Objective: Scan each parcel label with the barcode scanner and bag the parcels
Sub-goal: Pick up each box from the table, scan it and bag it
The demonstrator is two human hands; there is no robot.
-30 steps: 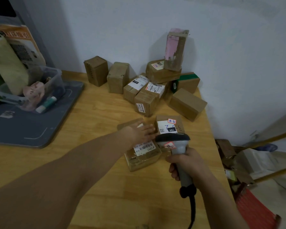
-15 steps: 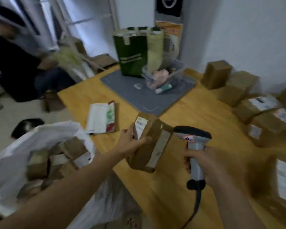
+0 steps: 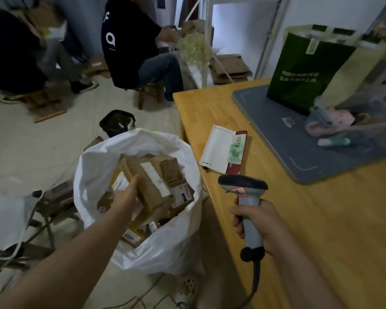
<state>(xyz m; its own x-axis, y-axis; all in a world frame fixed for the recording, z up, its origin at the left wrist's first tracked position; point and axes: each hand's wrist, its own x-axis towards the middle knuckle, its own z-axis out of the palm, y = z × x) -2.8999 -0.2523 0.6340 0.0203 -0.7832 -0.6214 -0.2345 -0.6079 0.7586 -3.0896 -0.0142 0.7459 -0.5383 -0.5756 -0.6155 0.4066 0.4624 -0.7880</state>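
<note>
1. Along the right side runs the wooden worktop point(image 3: 321, 219), carrying a grey mat point(image 3: 276, 134), a green bag point(image 3: 303, 70) and a booklet point(image 3: 223, 150). No unscanned parcel shows on the part in view.
2. Just beside its left edge, on the floor, stands the white bag point(image 3: 165, 253). Its mouth is wide open and brown parcels are heaped nearly to the rim. With so little room, each parcel is best laid flat on the heap, not dropped, so nothing slides over the rim.
3. The step in hand looks like bagging. The long parcel point(image 3: 152, 186) with the pale label strip lies tilted on top of the heap, inside the mouth. It probably wants a nudge toward the middle before it is let go.
4. The barcode scanner point(image 3: 243, 186) stands upright over the worktop's edge, its cable hanging below the handle. Keeping it there, clear of the bag, should stop the cable from snagging the rim.
5. Of the hands, the left hand point(image 3: 125, 195) reaches into the bag with its thumb straight along the parcel's left edge. The other fingers are hidden, so I cannot tell whether it grips the parcel or only touches it. The right hand point(image 3: 259, 221) is wrapped round the scanner's handle.
</note>
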